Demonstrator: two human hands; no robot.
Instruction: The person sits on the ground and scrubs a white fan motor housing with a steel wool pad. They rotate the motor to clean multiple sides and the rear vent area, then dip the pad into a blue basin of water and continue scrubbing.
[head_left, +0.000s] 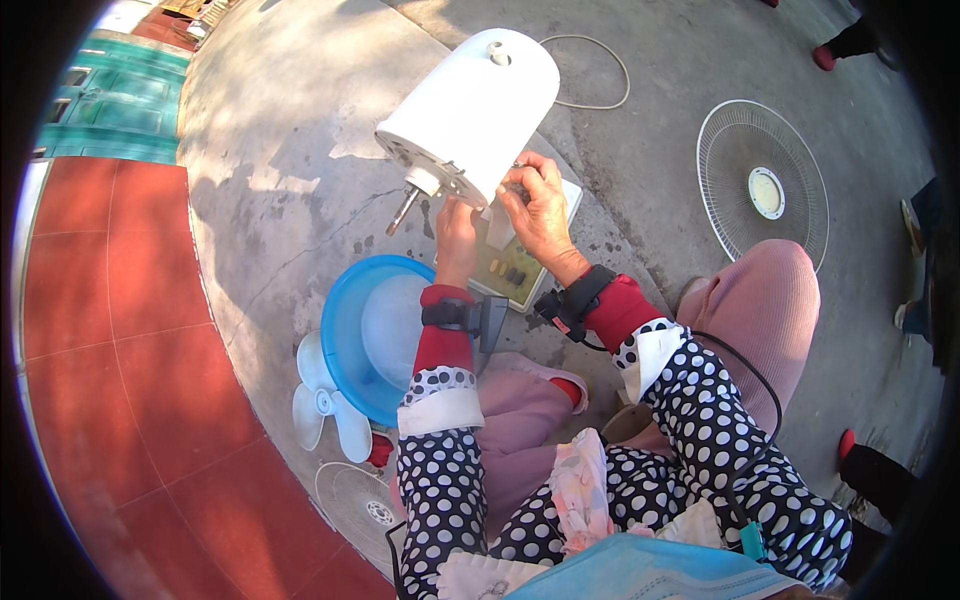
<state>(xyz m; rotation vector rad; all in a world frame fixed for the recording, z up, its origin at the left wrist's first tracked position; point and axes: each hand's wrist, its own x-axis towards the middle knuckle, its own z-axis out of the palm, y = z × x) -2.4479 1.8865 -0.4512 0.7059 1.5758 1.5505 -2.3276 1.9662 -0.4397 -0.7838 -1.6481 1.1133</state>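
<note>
The white motor housing of an electric fan (480, 105) stands on its neck in front of me, its metal shaft (403, 211) pointing down and left. Its base (517, 274), with a row of buttons, rests on the concrete. My left hand (456, 236) reaches up to the lower front edge of the housing; its fingertips are partly hidden there. My right hand (536, 206) is at the underside of the housing near the neck, thumb and fingers bent close together. Whether it pinches something small cannot be told.
A blue basin (337, 330) is left of my left forearm, beside a pale fan blade (324, 403). One wire fan grille (349, 499) lies lower left, another (765, 150) right. A white cable (628, 79) loops behind the housing. Other people's feet (825, 57) show at the right.
</note>
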